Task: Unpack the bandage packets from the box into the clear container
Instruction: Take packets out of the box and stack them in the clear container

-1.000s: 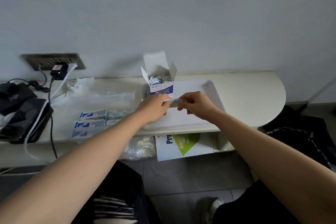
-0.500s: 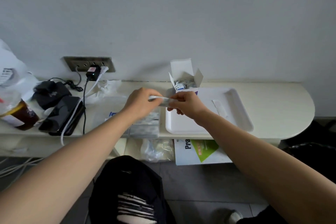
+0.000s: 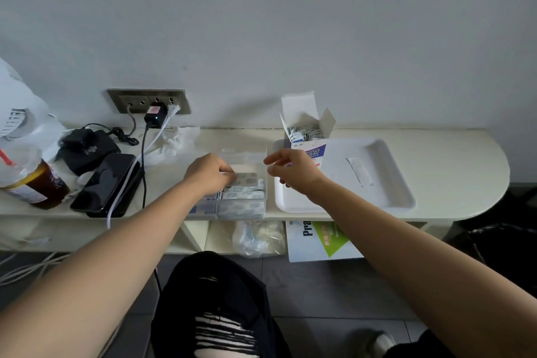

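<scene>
The open white and blue bandage box (image 3: 307, 136) stands upright on the far left corner of a white tray (image 3: 389, 183), with several packets showing inside. Left of the tray sits the clear container (image 3: 255, 158), holding several bandage packets (image 3: 247, 200) in rows. My left hand (image 3: 210, 173) is over the container and pinches one bandage packet (image 3: 246, 177) at its end, just above the stacked ones. Between container and box, my right hand (image 3: 293, 173) hovers with loosely curved fingers and holds nothing.
A shelf (image 3: 453, 160) runs along the wall. At the left are a black phone (image 3: 104, 183), a black pouch (image 3: 87, 148), cables from a wall socket (image 3: 149, 100), and an iced drink cup (image 3: 32, 177). A plastic bag (image 3: 258, 237) and white carton (image 3: 322, 240) sit below.
Both hands held one packet between them before; now my right hand has let go and my left hand has carried the packet left and down over the container. The view has shifted left.
</scene>
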Tool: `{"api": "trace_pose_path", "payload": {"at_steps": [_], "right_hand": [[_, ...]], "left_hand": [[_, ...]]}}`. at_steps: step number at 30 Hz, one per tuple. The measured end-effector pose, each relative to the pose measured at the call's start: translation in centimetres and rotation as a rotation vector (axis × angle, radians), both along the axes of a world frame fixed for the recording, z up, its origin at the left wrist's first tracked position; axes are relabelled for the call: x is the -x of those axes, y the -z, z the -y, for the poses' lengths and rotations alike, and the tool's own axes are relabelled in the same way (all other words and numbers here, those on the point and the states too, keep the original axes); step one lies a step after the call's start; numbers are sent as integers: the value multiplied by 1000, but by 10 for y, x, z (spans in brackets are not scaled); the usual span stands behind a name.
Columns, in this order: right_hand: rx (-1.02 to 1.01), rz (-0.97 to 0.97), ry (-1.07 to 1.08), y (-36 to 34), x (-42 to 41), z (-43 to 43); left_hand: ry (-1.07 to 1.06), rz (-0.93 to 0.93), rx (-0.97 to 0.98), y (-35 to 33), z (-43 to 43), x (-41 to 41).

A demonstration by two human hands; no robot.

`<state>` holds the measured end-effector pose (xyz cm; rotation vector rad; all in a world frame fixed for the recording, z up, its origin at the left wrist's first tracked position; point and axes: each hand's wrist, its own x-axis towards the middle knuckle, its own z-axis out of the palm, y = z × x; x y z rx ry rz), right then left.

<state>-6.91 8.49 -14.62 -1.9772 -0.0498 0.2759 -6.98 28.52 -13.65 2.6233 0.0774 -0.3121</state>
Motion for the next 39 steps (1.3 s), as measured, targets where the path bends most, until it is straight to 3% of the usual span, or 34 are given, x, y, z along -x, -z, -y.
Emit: {"api": "trace_pose_path", "payload": {"at_steps": [6, 15, 26, 28, 34, 39], "right_hand": [[56, -40, -88, 1, 4, -7], [103, -44, -121, 3, 4, -8], [76, -49, -150, 5, 4, -5], [64, -34, -156, 6, 4, -3], [4, 73, -6, 8, -2, 27], [219, 54, 211, 26, -8, 88]], "left_hand": [[31, -122, -93, 20, 13, -9], [98, -30, -207, 26, 21, -12], [138, -134, -140, 27, 26, -15], [129, -72, -123, 23, 26, -15], [14, 512, 61, -7, 55, -9], [127, 567, 106, -7, 111, -5]]}}
